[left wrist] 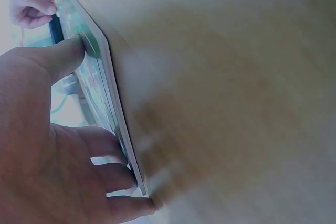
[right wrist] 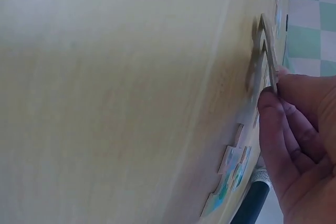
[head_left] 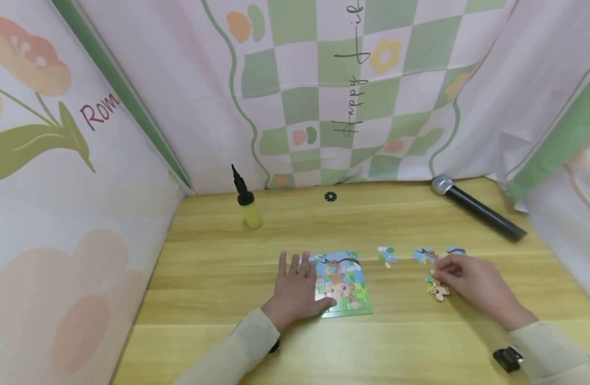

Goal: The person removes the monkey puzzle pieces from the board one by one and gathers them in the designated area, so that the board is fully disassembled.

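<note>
A jigsaw puzzle (head_left: pixel 345 275) with a cartoon animal picture lies flat on the wooden table. My left hand (head_left: pixel 295 294) rests at its left side, fingers stretched out and thumb on the picture; the left wrist view shows the thumb on top and fingertips along the board edge (left wrist: pixel 112 87). To the right, my right hand (head_left: pixel 480 280) pinches a puzzle piece (head_left: pixel 438 291) between thumb and index finger. In the right wrist view that piece (right wrist: pixel 270 51) is tilted above the tabletop. Loose pieces lie near it: one (head_left: pixel 385 256) beside the puzzle, others (head_left: pixel 423 255) behind the right hand.
A black microphone (head_left: pixel 484 211) with a silver head lies at the back right. At the back left stands a yellow bottle (head_left: pixel 251 215) with a black pointed top. A small black disc (head_left: pixel 330 197) lies near the checkered curtain (head_left: pixel 343 101) behind the table.
</note>
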The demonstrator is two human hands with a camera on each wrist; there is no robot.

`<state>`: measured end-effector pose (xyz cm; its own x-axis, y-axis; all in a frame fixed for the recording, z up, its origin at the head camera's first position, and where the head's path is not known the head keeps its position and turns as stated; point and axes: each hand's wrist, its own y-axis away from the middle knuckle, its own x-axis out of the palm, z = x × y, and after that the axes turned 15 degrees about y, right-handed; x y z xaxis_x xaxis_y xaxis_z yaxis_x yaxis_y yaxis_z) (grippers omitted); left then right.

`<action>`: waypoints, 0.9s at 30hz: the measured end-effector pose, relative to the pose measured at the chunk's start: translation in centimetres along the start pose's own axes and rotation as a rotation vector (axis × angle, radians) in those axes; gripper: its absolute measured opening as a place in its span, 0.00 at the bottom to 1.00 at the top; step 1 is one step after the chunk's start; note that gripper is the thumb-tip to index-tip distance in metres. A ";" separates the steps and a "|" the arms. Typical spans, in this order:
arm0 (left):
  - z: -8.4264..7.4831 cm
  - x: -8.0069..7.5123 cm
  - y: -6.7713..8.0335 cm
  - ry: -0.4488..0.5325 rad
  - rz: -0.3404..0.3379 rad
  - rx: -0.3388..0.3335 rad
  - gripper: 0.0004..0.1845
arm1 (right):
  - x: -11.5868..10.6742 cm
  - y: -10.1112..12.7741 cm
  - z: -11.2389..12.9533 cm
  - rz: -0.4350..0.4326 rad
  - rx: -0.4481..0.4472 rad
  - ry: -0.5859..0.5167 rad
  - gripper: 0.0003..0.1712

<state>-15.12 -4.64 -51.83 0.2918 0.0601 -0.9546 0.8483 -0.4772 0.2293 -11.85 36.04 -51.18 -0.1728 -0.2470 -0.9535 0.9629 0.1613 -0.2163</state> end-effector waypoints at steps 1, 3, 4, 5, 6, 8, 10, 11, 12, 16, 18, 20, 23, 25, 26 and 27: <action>0.0 0.0 0.0 -0.003 0.000 0.000 0.59 | 0.0 0.0 0.0 -0.006 -0.004 -0.002 0.09; -0.1 -0.1 0.0 -0.007 0.002 0.000 0.59 | 0.1 0.1 0.0 -0.024 -0.016 -0.001 0.09; -0.1 -0.1 0.0 -0.009 0.001 0.000 0.59 | 0.2 0.2 0.0 -0.034 -0.022 -0.001 0.09; -0.1 -0.1 0.0 -0.011 -0.001 0.002 0.59 | 0.2 0.2 0.0 -0.045 -0.026 0.003 0.09; -0.1 -0.1 0.0 -0.013 -0.004 0.004 0.59 | 0.3 0.2 0.1 -0.057 -0.031 0.009 0.09; -0.1 0.0 -0.1 -0.012 -0.009 0.008 0.59 | 0.3 0.1 0.2 -0.079 -0.034 0.024 0.09; 0.0 0.0 -0.1 -0.012 -0.015 0.010 0.59 | 0.4 0.0 0.6 -0.090 -0.034 0.040 0.08; 0.0 0.0 -0.1 -0.013 -0.016 0.011 0.59 | 0.4 -0.2 0.8 -0.091 -0.034 0.048 0.08; 0.0 0.0 -0.1 -0.011 -0.019 0.013 0.59 | 0.4 -0.3 1.0 -0.086 -0.030 0.049 0.08; 0.3 -0.1 -0.1 0.011 -0.031 0.016 0.59 | 0.5 -1.3 2.7 -0.047 -0.010 0.022 0.06; 0.7 -0.1 -0.2 0.041 -0.042 0.014 0.59 | 0.8 -2.2 4.0 -0.029 -0.010 -0.027 0.05; 1.1 -0.1 -0.1 0.076 -0.049 0.010 0.61 | 1.1 -3.0 5.5 -0.008 -0.017 -0.078 0.04; 1.8 -0.1 0.1 0.123 -0.046 0.017 0.63 | 1.5 -4.1 8.0 0.045 -0.063 -0.133 0.03; 2.3 -0.2 0.3 0.139 -0.038 0.030 0.63 | 1.5 -4.8 9.5 0.098 -0.097 -0.138 0.03; 2.6 -0.3 0.4 0.143 -0.031 0.034 0.62 | 1.5 -5.1 10.1 0.126 -0.121 -0.142 0.03; 2.8 -0.5 0.6 0.142 -0.026 0.039 0.61 | 1.5 -5.5 10.8 0.155 -0.141 -0.148 0.03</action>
<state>-16.03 -7.44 -51.80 0.3321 0.1947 -0.9229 0.8392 -0.5078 0.1948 -15.12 24.46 -49.13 0.0172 -0.3439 -0.9388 0.9353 0.3373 -0.1065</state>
